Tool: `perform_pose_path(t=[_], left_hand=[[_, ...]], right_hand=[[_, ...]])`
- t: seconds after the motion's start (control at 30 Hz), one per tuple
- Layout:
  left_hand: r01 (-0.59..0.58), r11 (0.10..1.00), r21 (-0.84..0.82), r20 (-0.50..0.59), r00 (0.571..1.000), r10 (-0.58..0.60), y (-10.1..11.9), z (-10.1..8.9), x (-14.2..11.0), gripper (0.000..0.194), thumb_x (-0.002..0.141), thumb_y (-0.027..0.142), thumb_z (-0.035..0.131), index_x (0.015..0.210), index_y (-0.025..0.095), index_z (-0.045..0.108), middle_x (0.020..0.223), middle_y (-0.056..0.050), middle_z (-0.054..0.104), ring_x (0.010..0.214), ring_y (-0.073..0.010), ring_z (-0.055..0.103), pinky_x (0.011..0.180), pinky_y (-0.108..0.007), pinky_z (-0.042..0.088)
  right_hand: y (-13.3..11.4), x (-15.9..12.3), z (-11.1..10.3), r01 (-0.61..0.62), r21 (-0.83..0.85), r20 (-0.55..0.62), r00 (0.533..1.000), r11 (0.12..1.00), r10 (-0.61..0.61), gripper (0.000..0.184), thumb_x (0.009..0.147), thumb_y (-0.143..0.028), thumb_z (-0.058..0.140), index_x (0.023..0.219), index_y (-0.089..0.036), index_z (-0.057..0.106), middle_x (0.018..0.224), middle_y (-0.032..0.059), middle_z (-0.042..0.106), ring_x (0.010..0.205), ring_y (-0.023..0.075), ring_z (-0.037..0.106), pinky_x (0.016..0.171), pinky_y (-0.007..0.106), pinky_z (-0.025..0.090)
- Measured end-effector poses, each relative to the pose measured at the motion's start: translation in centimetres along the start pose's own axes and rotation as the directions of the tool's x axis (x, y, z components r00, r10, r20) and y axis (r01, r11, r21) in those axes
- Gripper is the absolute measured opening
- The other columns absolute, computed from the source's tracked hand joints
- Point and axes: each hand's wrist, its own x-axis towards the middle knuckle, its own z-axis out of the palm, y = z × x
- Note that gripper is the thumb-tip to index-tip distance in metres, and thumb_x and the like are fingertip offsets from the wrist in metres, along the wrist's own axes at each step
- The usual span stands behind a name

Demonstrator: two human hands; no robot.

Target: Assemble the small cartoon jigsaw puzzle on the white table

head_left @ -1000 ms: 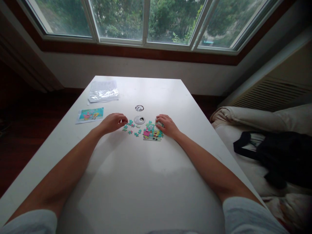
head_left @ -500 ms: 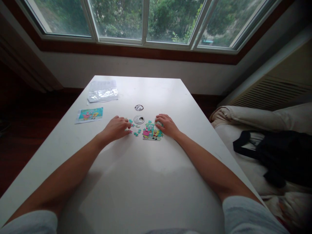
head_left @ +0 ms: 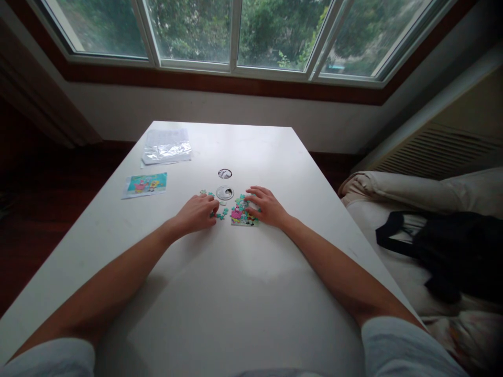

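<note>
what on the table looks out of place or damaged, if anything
Nothing stands out as damaged. Loose puzzle pieces lie scattered about the left hand, beside the joined puzzle, which seems normal for one partly put together. Farther off, the shiny plastic looks wrinkled, nothing more.

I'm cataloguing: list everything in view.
Rectangular table: one, white, centre
Partly joined cartoon jigsaw: one, multicoloured, tabletop
Loose jigsaw pieces: several, greenish, beside jigsaw
Flat discs: two, grey, beyond pieces
Cartoon sheet: one, turquoise, tabletop left
Plastic packet: one, whitish, far left
Window frame: one, white, background
Padded seat: one, cream, right
Strapped cloth: one, black, on seat
Fabric curtain: one, brownish, left
Slatted panel: one, beige, right
Floor: one, dark red, left
Sleeves: two, grey, bottom
Left hand: one, bare, at pieces
Right hand: one, bare, over jigsaw
</note>
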Motion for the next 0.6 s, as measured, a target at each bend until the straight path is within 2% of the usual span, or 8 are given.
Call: perform_pose_path(t=[0.2,0.3,0.43,0.6], left_hand=[[-0.024,0.990,-0.135,-0.029,0.999,0.020,-0.1,0.1,0.2,0.005,0.082,0.020,0.060,0.087,0.021,0.062,0.086,-0.004,0.068,0.079,-0.0205,0.061,0.070,-0.031,0.041],[0.036,0.966,-0.258,-0.034,0.998,-0.046,-0.1,0.4,0.4,0.004,0.086,0.023,0.059,0.085,0.022,0.063,0.081,-0.001,0.068,0.071,-0.0175,0.060,0.064,-0.028,0.037],[0.121,0.892,-0.436,-0.095,0.979,-0.179,0.5,1.2,1.3,0.008,0.088,0.030,0.062,0.089,0.023,0.067,0.080,0.001,0.070,0.071,-0.0156,0.061,0.066,-0.026,0.040],[0.143,0.832,-0.536,-0.165,0.949,-0.270,1.6,2.9,2.7,0.011,0.086,0.033,0.066,0.089,0.022,0.068,0.079,0.001,0.071,0.069,-0.0150,0.061,0.067,-0.027,0.041]], right_hand=[[-0.7,0.0,0.0,0.030,-0.017,0.041,0.999,0.999,-0.029,0.036,0.094,-0.043,0.066,0.126,-0.025,0.067,0.145,0.0117,0.058,0.142,0.0341,0.044,0.116,0.059,0.036],[-1.0,0.1,0.1,0.047,0.005,0.046,0.998,0.999,-0.047,0.037,0.094,-0.046,0.066,0.126,-0.026,0.067,0.143,0.0120,0.059,0.142,0.0344,0.044,0.116,0.060,0.036],[-1.3,0.2,0.1,0.068,0.030,0.046,0.997,0.997,-0.069,0.038,0.094,-0.047,0.066,0.125,-0.025,0.067,0.142,0.0122,0.060,0.141,0.0343,0.045,0.115,0.059,0.036],[-1.3,0.3,0.0,0.080,0.055,0.041,0.996,0.995,-0.082,0.037,0.094,-0.048,0.066,0.123,-0.025,0.067,0.140,0.0118,0.061,0.140,0.0338,0.046,0.115,0.058,0.037]])
